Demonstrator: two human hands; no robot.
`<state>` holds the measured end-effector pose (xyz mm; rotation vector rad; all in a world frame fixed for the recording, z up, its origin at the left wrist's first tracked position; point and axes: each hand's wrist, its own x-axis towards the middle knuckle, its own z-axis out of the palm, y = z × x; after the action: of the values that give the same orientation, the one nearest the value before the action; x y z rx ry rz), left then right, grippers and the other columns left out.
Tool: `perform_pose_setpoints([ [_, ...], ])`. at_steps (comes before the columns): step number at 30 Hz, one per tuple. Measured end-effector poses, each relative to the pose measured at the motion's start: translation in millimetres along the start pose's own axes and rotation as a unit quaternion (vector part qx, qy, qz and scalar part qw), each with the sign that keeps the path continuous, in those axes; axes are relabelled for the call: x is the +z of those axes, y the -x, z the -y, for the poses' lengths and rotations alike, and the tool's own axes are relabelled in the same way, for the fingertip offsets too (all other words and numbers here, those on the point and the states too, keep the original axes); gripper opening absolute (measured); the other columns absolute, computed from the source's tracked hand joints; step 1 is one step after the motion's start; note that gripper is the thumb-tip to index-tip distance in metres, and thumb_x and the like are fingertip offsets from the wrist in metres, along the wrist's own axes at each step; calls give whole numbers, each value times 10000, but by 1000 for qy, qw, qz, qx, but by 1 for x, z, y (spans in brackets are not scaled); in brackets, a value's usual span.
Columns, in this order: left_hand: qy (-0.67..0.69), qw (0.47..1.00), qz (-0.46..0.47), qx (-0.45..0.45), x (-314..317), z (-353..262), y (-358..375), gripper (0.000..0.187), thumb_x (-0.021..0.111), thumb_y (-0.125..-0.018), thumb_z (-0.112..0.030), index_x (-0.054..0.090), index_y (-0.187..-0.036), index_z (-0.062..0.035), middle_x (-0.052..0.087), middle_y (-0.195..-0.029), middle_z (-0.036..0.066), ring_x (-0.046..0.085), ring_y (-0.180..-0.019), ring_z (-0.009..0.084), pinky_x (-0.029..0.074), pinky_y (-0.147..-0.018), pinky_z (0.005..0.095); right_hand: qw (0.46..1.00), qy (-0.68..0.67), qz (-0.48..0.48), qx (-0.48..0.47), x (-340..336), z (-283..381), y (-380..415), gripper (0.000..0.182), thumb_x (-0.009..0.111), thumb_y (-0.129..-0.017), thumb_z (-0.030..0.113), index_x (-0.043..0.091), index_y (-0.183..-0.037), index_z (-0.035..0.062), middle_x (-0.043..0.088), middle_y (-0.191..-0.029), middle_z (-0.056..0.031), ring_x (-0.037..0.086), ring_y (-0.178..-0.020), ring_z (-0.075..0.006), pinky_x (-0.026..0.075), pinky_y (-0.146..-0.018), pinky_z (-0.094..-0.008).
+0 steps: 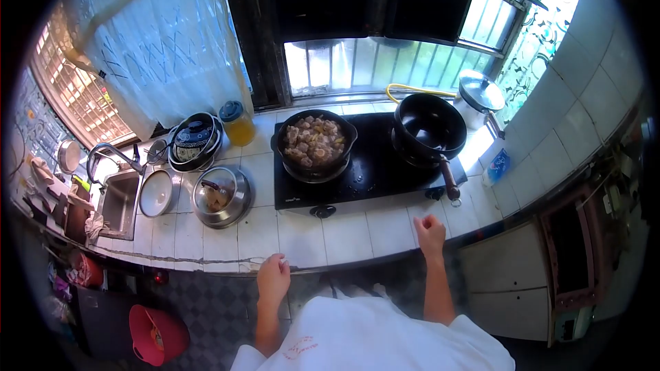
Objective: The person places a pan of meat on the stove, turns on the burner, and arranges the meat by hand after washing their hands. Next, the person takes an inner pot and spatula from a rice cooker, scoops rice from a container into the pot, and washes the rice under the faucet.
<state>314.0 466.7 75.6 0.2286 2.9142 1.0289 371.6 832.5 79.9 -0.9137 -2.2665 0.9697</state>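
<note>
My left hand (273, 277) is curled closed at the front edge of the tiled counter (302, 244), with no object showing in it. My right hand (430, 235) is also closed in a loose fist, below the stove's right knob (434, 193) and apart from it. Ahead of me is a black two-burner gas stove (371, 144). On its left burner sits a dark pot (277, 143) full of chopped meat pieces (315, 141). A black wok (430, 124) rests on the right burner, its wooden handle (449, 178) pointing toward me.
Left of the stove are a lidded steel bowl (223, 196), a white plate (157, 193), a jar of yellow liquid (238, 124) and stacked bowls (194, 142). The sink (119, 205) lies far left. A lidded steel pot (478, 99) stands back right. A red bucket (158, 333) is on the floor.
</note>
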Motion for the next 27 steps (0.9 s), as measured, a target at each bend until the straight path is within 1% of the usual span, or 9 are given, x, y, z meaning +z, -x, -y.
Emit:
perform_pose_setpoints([
  [5, -13, 1000, -8, 18, 6, -40, 21, 179, 560, -771, -110, 566, -936, -42, 566, -727, 125, 550, -725, 308, 437, -664, 399, 1000, 2, 1, 8, -45, -22, 21, 256, 690, -693, 203, 540, -618, 10, 532, -542, -109, 529, -508, -237, 409, -518, -346],
  [7, 6, 999, -23, 30, 4, -59, 34, 177, 561, -774, -115, 567, -936, -43, 564, -721, 124, 549, -719, 307, 435, -662, 396, 1000, 2, -1, -18, -61, -40, 34, 263, 677, -693, 207, 547, -615, -7, 533, -543, -98, 497, -504, -193, 403, -523, -320],
  [8, 11, 998, -42, 37, 7, -63, 42, 175, 569, -772, -113, 566, -932, -43, 565, -720, 121, 549, -716, 301, 435, -658, 389, 1000, -3, 2, -16, -67, -52, 41, 252, 692, -677, 202, 559, -620, -5, 539, -542, -100, 506, -500, -197, 408, -517, -316],
  [13, -9, 997, -79, -6, 11, -69, 96, 164, 577, -762, -108, 568, -913, -46, 577, -753, 110, 558, -743, 294, 443, -660, 382, 999, 7, 41, -8, -95, -102, 68, 251, 715, -657, 198, 567, -597, 3, 553, -536, -98, 534, -494, -196, 413, -496, -311],
  [16, -43, 993, -110, -11, 12, -54, 136, 152, 578, -771, -103, 571, -905, -32, 574, -719, 114, 566, -654, 263, 448, -605, 336, 996, 21, 90, 13, -104, -122, 77, 244, 727, -646, 213, 580, -606, 22, 570, -580, -110, 566, -539, -260, 436, -531, -355],
  [18, -60, 991, -84, -81, 2, -56, 159, 152, 563, -764, -101, 569, -902, -38, 580, -760, 119, 561, -755, 299, 442, -666, 385, 995, 20, 98, 10, -108, -127, 81, 246, 728, -645, 216, 581, -607, 23, 571, -582, -110, 565, -540, -263, 435, -531, -356],
  [20, -74, 989, -91, -94, -6, -53, 174, 153, 562, -765, -102, 569, -903, -36, 580, -763, 120, 560, -755, 300, 442, -667, 385, 994, 20, 103, 8, -111, -125, 84, 248, 730, -644, 220, 582, -607, 24, 572, -584, -109, 565, -541, -266, 435, -531, -358],
  [22, -85, 985, -99, -109, -12, -56, 186, 160, 559, -767, -105, 568, -908, -32, 580, -775, 120, 559, -762, 297, 441, -671, 383, 994, 13, 109, -18, -112, -120, 87, 237, 719, -644, 191, 576, -608, 6, 561, -561, -109, 548, -519, -227, 420, -517, -323],
  [27, -70, 988, -108, -88, -21, -72, 190, 154, 563, -771, -104, 569, -909, -38, 579, -775, 117, 557, -766, 294, 441, -679, 381, 989, 1, 142, -46, -104, -103, 102, 238, 718, -643, 194, 575, -616, 6, 559, -583, -114, 546, -537, -243, 419, -527, -333],
])
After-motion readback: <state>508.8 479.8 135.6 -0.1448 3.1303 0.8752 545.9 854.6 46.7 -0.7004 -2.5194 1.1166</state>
